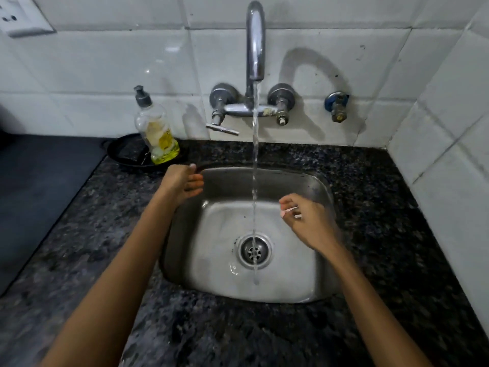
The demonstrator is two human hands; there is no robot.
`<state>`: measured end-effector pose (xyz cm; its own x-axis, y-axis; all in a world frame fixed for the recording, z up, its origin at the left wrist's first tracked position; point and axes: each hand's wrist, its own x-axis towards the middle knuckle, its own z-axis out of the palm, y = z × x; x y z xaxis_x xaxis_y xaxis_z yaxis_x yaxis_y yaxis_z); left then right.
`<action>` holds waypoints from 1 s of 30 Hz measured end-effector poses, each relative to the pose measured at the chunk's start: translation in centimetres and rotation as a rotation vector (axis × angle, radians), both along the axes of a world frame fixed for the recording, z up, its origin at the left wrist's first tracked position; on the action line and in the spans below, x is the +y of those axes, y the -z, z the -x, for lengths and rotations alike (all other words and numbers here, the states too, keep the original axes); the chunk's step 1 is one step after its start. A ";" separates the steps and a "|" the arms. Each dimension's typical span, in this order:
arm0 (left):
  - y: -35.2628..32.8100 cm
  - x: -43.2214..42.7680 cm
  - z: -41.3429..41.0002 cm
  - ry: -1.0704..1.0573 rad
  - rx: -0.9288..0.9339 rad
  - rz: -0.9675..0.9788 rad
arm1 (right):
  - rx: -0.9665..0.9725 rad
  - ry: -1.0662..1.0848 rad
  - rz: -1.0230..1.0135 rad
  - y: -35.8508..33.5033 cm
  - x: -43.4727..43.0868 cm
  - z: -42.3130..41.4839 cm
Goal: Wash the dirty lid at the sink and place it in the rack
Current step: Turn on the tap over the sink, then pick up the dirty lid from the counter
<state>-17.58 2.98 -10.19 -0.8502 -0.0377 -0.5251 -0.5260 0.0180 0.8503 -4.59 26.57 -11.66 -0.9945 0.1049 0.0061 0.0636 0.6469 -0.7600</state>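
Note:
The steel sink point(219, 229) is set in a dark speckled counter, and water runs from the tall tap point(255, 43) straight onto the drain point(254, 251). My left hand point(184, 182) hovers at the sink's back left rim, fingers apart, holding nothing. My right hand point(304, 222) hangs over the right side of the basin, just right of the water stream, fingers loosely spread and empty. A black round shallow piece point(123, 152) lies on the counter behind my left hand; I cannot tell whether it is the lid. No rack is in view.
A dish soap bottle point(156, 128) with yellow liquid stands on the black round piece. White tiled walls close off the back and right. A blue-handled valve point(337, 107) sticks out right of the tap. A dark flat surface point(39, 186) lies at the left.

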 end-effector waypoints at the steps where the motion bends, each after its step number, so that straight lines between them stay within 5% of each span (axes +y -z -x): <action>1: 0.4 -0.6 -0.9 0.012 -0.016 0.030 | -0.008 -0.033 0.010 0.1 -0.9 0.0; 9: 1.1 -8.8 -8.0 0.042 0.124 0.193 | -0.040 -0.312 0.106 -1.2 -12.2 0.4; 16: -1.4 -23.4 -14.6 -0.067 0.246 0.604 | -0.051 -0.505 0.100 -2.5 -27.3 0.0; 30: 1.7 -47.4 -25.8 -0.184 -0.042 1.242 | -0.065 -0.747 0.098 -0.3 -51.8 -4.4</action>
